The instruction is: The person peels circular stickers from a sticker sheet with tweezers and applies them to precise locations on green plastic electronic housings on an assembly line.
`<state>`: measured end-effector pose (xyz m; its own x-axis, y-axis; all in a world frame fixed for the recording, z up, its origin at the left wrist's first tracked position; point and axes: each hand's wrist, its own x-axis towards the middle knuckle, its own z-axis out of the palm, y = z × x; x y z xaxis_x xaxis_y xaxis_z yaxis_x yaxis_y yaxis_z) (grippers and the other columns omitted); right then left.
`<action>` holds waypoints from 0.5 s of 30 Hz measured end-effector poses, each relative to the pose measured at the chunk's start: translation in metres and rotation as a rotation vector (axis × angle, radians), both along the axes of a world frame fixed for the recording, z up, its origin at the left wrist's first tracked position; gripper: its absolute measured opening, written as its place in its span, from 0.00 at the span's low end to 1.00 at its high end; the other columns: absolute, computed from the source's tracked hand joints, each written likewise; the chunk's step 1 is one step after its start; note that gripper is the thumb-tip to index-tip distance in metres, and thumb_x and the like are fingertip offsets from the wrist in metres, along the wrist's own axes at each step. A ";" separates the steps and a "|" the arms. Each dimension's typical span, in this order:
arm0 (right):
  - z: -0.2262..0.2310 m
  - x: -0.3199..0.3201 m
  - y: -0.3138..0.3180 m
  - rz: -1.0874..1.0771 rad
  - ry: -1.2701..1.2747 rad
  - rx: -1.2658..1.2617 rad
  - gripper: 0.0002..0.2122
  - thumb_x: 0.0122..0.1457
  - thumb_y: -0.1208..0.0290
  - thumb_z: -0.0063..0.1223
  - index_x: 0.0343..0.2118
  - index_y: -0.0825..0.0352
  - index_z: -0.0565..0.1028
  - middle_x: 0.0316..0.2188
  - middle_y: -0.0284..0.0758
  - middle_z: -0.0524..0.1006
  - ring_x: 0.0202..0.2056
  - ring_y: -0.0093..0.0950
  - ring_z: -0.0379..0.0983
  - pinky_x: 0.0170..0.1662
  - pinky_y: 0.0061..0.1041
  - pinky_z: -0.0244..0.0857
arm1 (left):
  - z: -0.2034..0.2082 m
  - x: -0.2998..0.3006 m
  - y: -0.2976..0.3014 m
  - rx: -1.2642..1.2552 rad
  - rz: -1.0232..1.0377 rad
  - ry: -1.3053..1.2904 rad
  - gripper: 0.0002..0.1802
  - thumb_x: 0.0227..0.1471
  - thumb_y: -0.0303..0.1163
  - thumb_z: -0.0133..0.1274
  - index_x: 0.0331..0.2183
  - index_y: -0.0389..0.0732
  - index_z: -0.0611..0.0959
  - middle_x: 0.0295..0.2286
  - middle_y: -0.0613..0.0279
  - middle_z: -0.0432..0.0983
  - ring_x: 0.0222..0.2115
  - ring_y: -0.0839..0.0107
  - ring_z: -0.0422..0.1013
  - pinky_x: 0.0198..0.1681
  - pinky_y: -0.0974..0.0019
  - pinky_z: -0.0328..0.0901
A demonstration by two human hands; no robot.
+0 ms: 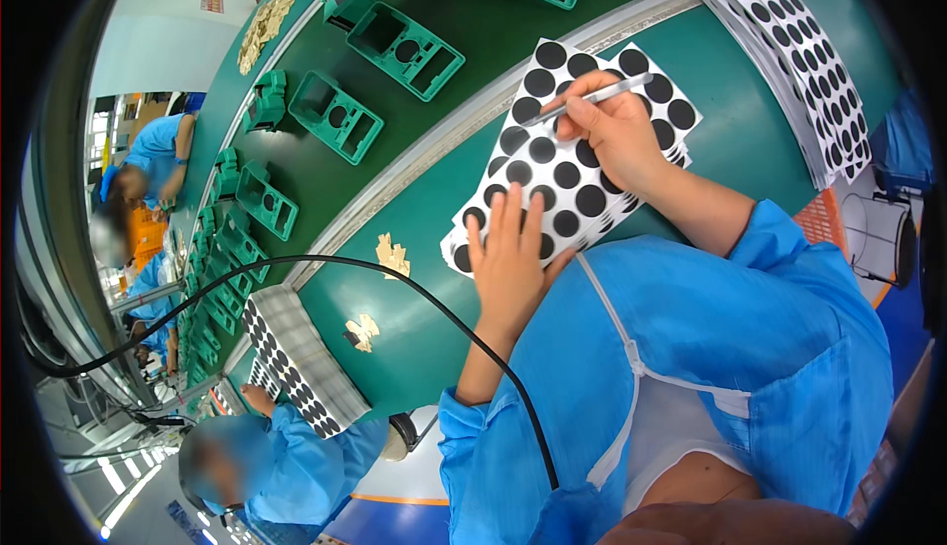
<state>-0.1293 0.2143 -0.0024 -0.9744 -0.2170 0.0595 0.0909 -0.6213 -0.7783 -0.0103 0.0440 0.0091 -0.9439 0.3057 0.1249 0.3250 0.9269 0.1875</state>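
While beneath both hands (510,261), dotted sheets (566,174)

Sheets (552,172): white, printed with rows of black dots;
Tool (623,86): silver-grey;
Stack (789,62): patterned like the sheets, black dots being set on white;
Table (424,210): mid-green, left unpatterned;
Belt (414,116): coloured a darker green;
Frames (419,45): bright green throughout;
Rail (400,175): pale grey;
Scraps (393,255): pale tan;
Smock (730,293): bright blue, edged with whitish trim (612,323);
Shirt (681,422): white;
Cable (454,316): black;
Crate (821,218): orange
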 end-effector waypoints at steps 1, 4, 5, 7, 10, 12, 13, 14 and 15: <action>0.002 -0.003 0.004 0.001 0.023 0.063 0.04 0.58 0.74 0.46 0.34 0.68 0.67 0.33 0.41 0.75 0.28 0.19 0.71 0.33 0.17 0.68 | 0.006 0.001 -0.004 0.027 0.027 -0.026 0.39 0.35 0.49 0.61 0.49 0.42 0.70 0.53 0.52 0.58 0.54 0.55 0.55 0.56 0.47 0.44; 0.007 0.000 0.023 0.028 0.029 0.316 0.04 0.57 0.74 0.48 0.32 0.68 0.68 0.31 0.38 0.76 0.28 0.17 0.71 0.34 0.15 0.67 | 0.011 0.006 -0.016 0.078 0.018 -0.082 0.37 0.36 0.45 0.62 0.49 0.42 0.71 0.53 0.51 0.59 0.55 0.53 0.54 0.57 0.45 0.42; 0.007 0.002 0.028 0.041 0.035 0.343 0.04 0.56 0.74 0.49 0.31 0.68 0.68 0.31 0.38 0.76 0.28 0.17 0.71 0.34 0.15 0.67 | 0.011 0.008 -0.019 0.084 0.015 -0.078 0.37 0.36 0.45 0.62 0.49 0.42 0.71 0.53 0.51 0.59 0.55 0.53 0.54 0.57 0.45 0.42; 0.005 0.004 0.038 0.042 0.040 0.382 0.04 0.56 0.74 0.49 0.31 0.68 0.68 0.31 0.37 0.76 0.28 0.17 0.71 0.34 0.15 0.67 | 0.008 0.009 -0.020 0.104 0.026 -0.069 0.35 0.37 0.46 0.60 0.48 0.44 0.72 0.52 0.53 0.59 0.54 0.53 0.54 0.56 0.43 0.41; 0.004 0.003 0.053 0.040 0.046 0.423 0.04 0.55 0.74 0.50 0.31 0.68 0.68 0.31 0.36 0.76 0.28 0.17 0.70 0.34 0.16 0.66 | 0.001 0.006 -0.012 0.236 0.049 0.044 0.30 0.38 0.36 0.61 0.45 0.38 0.73 0.51 0.47 0.60 0.54 0.48 0.55 0.55 0.42 0.46; 0.002 0.004 0.058 0.052 0.093 0.412 0.05 0.55 0.74 0.52 0.31 0.69 0.69 0.29 0.34 0.75 0.28 0.16 0.70 0.34 0.15 0.66 | 0.001 -0.001 0.003 0.255 -0.003 0.094 0.29 0.37 0.34 0.61 0.45 0.38 0.73 0.51 0.45 0.59 0.53 0.46 0.55 0.52 0.41 0.50; 0.001 0.005 0.058 0.080 0.078 0.427 0.05 0.55 0.74 0.51 0.31 0.68 0.68 0.30 0.35 0.75 0.29 0.17 0.70 0.36 0.16 0.65 | 0.001 -0.006 0.012 0.242 -0.031 0.087 0.30 0.39 0.36 0.59 0.46 0.39 0.72 0.51 0.45 0.59 0.52 0.47 0.56 0.53 0.41 0.49; 0.004 0.007 0.055 0.087 0.062 0.416 0.05 0.55 0.75 0.51 0.31 0.68 0.68 0.30 0.35 0.75 0.30 0.18 0.70 0.36 0.17 0.65 | 0.002 -0.011 0.021 0.228 -0.059 0.081 0.30 0.40 0.38 0.58 0.47 0.41 0.71 0.50 0.45 0.59 0.52 0.48 0.57 0.53 0.41 0.49; 0.001 0.007 0.053 0.095 0.078 0.409 0.04 0.55 0.75 0.51 0.31 0.68 0.68 0.30 0.35 0.75 0.30 0.18 0.70 0.36 0.17 0.65 | -0.004 -0.015 0.025 0.193 -0.054 0.080 0.32 0.39 0.42 0.58 0.48 0.44 0.71 0.50 0.46 0.59 0.52 0.48 0.56 0.52 0.40 0.49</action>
